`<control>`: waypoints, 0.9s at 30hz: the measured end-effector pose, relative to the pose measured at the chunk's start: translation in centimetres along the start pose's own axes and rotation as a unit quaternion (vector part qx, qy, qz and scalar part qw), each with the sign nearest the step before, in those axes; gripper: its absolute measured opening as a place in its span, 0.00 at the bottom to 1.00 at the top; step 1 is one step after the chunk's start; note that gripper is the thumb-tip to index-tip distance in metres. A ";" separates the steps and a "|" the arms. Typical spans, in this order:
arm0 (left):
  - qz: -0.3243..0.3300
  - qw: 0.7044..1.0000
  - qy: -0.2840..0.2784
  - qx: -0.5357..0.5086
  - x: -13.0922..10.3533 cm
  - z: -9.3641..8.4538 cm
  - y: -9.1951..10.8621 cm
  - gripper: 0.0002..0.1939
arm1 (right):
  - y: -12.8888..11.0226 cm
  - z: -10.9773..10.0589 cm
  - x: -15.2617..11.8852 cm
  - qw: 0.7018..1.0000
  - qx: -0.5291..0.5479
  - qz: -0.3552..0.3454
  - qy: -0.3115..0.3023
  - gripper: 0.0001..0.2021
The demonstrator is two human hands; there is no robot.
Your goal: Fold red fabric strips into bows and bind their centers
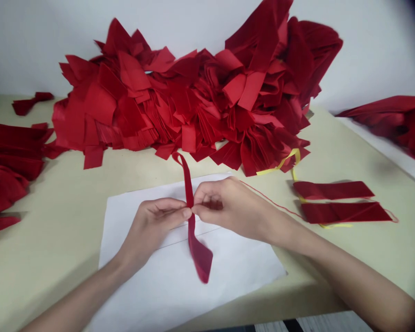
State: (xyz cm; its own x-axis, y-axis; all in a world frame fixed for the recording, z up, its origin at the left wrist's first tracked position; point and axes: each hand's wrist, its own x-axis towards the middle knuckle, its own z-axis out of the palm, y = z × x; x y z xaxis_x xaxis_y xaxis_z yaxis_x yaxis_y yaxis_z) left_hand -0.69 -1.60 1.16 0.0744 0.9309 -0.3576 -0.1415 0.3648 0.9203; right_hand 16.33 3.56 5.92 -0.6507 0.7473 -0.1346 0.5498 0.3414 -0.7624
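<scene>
The red strip (187, 191) is at the centre of the frame, above a white sheet of paper (134, 290); its long axis runs mostly up and down the picture, leaning a little — the looped top end points up and slightly left, towards the red pile, and the wider bottom end points down and slightly right. Its middle is gathered narrow between the two hands. The left hand (155, 221) comes in from the lower left and pinches that middle between thumb and index finger, the tips closed on the cloth. The right hand (224, 203) reaches in from the lower right, its thumb and index finger also closed at the same spot, the two hands' fingertips almost meeting. The paper lies at a slant on the pale table (79, 184), with thin ruled lines showing near the hands. A thin red thread (271, 200) runs from behind the right hand to two red pieces (335, 200) lying nearly level, one above the other, at the right; a yellow ribbon (295, 173) passes by their left ends. A large heap of red strips (186, 101) fills the upper middle — more red cloth (10, 166) lies at the left edge.
</scene>
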 end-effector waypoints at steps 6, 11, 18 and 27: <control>-0.041 0.974 -0.167 -0.148 0.2 -0.9 0.0 0.07 | 0.1 -2.3 0.1 0.982 0.163 -0.034 -0.093 0.05; -0.012 0.951 -0.228 -0.207 0.6 -1.2 -0.3 0.07 | 0.0 -2.8 0.0 0.982 0.157 -0.008 -0.107 0.06; -0.008 0.947 -0.240 -0.211 0.6 -1.3 -0.7 0.06 | 0.2 -3.0 -0.2 0.978 0.150 -0.012 -0.145 0.06; -0.039 0.942 -0.274 -0.188 0.1 -1.1 -0.1 0.07 | 1.4 -2.3 1.2 0.969 0.190 0.007 -0.160 0.05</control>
State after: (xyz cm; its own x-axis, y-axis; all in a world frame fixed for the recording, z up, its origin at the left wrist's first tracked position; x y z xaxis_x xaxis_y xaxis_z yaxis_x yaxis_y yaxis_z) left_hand -1.78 -1.47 0.88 0.5831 0.7894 -0.1919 -0.4468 0.5090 0.7357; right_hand 17.55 6.24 6.21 -0.8066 0.5153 -0.2896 0.3669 0.0522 -0.9288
